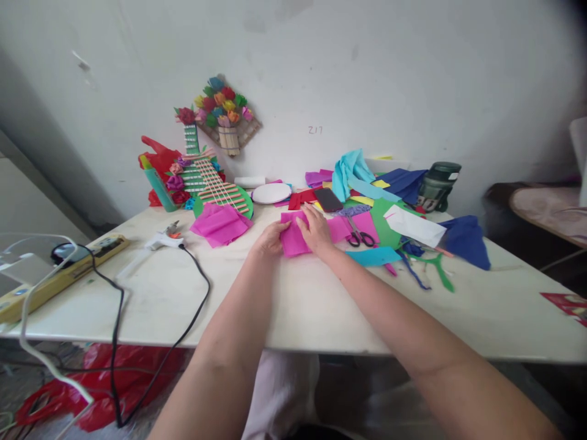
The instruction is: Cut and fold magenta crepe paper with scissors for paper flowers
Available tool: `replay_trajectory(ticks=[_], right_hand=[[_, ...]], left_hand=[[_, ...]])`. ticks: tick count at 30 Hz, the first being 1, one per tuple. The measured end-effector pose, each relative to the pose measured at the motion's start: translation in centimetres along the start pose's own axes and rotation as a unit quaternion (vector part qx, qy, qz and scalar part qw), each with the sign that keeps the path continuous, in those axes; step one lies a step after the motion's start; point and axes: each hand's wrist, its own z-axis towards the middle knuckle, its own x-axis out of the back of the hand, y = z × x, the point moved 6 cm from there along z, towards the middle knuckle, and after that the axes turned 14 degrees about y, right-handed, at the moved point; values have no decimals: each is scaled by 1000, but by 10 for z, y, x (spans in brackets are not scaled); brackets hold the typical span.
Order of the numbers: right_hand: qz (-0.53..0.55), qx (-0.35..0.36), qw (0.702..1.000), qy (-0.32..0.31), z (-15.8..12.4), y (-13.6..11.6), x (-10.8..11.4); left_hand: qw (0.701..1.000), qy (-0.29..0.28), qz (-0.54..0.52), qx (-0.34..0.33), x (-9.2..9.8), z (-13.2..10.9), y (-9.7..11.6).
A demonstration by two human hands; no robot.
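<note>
Reaching in from the near edge of a white bench (pixel 307 311), a person's two bare hands meet at a magenta sheet (pixel 292 245), which lies near the middle of the scene. The left hand (pixel 272 236) pinches the sheet's left edge, thumb against the paper. The right hand (pixel 316 230) lies over its right side with the thumb apart from the fingers; whether it grips the paper cannot be told. Just right of the right hand, scissors (pixel 359 237) with dark handles lie by more pink paper, and a dark phone (pixel 328 200) rests on the far side. Farther right are a green sheet (pixel 384 221), a white paper (pixel 417 226), dark blue paper (pixel 468 242) and a dark green bottle (pixel 438 187). Left of the hands, a loose pile of magenta paper (pixel 221 226) sits before a guitar-shaped craft (pixel 192 160) trimmed with paper flowers. Nearer the left end are a white glue gun (pixel 165 241) with a black cord (pixel 202 276) and a yellowish power strip (pixel 55 280). On the far wall hangs a bouquet decoration (pixel 229 139) of many colours.
</note>
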Motion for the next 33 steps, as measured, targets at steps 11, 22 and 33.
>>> replay_trajectory(ticks=[11,22,33], right_hand=[[-53,-115,992,7,23,14,-5],[-50,-144,988,14,6,28,5],[-111,-188,976,-11,5,23,15]], left_hand=[[1000,-15,11,-3,10,8,-3],[998,-13,53,-7,12,5,-3],[996,-22,88,-26,13,7,-1]])
